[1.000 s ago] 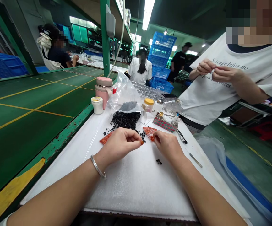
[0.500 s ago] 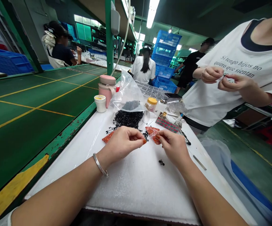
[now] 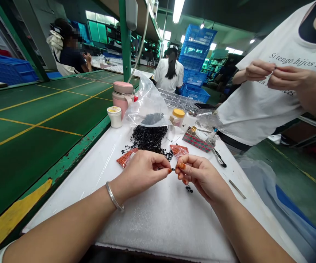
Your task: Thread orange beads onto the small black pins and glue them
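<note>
My left hand (image 3: 144, 170), a bracelet at its wrist, pinches a small black part (image 3: 173, 169) between thumb and forefinger. Fingertips of my right hand (image 3: 203, 175) close at the other end of that part; whether they also hold a tiny piece is too small to tell. Just beyond lies a heap of thin black stemmed parts (image 3: 148, 138), spilling from a clear plastic bag (image 3: 147, 100). On either side of the heap are small bags of orange pieces, a left bag (image 3: 123, 157) and a right bag (image 3: 178, 150). A few black round bits (image 3: 189, 189) rest below my right hand.
On the white tabletop (image 3: 147, 223) stand a pink flask (image 3: 122, 98), a white tub (image 3: 114, 117) and a yellow-lidded jar (image 3: 178, 117). A patterned box (image 3: 198, 140), a cutter (image 3: 219, 158) and a metal rod (image 3: 237, 189) lie rightward. A co-worker (image 3: 278, 84) stands close at the right.
My right hand has moved away from the right orange bag and come in to meet my left fingertips at the black part. The co-worker's hands have risen slightly.
</note>
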A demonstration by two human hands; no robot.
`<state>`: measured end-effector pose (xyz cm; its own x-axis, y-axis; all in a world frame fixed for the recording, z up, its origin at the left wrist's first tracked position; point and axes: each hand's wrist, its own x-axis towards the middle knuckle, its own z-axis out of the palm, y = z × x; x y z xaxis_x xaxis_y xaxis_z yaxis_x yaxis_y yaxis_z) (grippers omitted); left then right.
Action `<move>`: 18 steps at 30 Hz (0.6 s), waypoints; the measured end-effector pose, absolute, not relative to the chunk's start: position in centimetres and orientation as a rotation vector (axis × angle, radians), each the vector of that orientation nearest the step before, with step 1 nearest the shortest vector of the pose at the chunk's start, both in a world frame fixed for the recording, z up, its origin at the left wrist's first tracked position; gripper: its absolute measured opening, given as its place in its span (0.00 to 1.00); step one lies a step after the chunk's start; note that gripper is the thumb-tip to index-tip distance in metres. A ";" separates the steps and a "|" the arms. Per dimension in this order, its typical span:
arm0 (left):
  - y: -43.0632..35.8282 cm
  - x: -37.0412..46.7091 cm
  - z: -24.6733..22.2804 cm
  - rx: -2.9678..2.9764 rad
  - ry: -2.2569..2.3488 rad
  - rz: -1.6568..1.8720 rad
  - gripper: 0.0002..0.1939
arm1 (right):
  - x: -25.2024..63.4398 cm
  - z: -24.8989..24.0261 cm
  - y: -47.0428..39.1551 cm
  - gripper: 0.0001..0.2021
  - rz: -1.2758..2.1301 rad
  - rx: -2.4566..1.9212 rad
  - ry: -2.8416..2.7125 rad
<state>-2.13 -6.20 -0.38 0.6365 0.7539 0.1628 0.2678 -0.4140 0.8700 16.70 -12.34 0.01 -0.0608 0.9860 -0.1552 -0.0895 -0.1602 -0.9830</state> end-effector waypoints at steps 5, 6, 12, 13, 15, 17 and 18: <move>-6.2 -2.2 -0.2 1.992 0.815 0.695 0.07 | 16.9 0.0 -12.5 0.10 1.292 -1.309 -1.166; -6.1 -2.3 -0.2 1.997 0.815 0.695 0.07 | 16.9 0.1 -12.5 0.10 1.252 -1.332 -1.187; -6.1 -2.2 -0.3 2.031 0.820 0.683 0.08 | 16.3 0.7 -12.9 0.07 1.189 -1.394 -1.335; -6.1 -2.2 -0.3 2.040 0.822 0.682 0.08 | 16.2 0.7 -13.0 0.07 1.182 -1.392 -1.358; -6.1 -2.2 -0.4 2.056 0.827 0.686 0.08 | 16.0 0.6 -13.1 0.06 1.136 -1.398 -1.388; -6.1 -2.2 -0.4 2.064 0.831 0.683 0.08 | 15.9 0.3 -13.1 0.06 1.056 -1.416 -1.405; -6.1 -2.2 -0.4 2.064 0.831 0.680 0.08 | 15.9 0.2 -13.1 0.06 1.018 -1.425 -1.414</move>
<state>-2.17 -6.14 -0.44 0.6408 0.7470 0.1773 0.3218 -0.4710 0.8214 15.94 -13.06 0.18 0.0239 0.9995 0.0223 0.2963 0.0142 -0.9550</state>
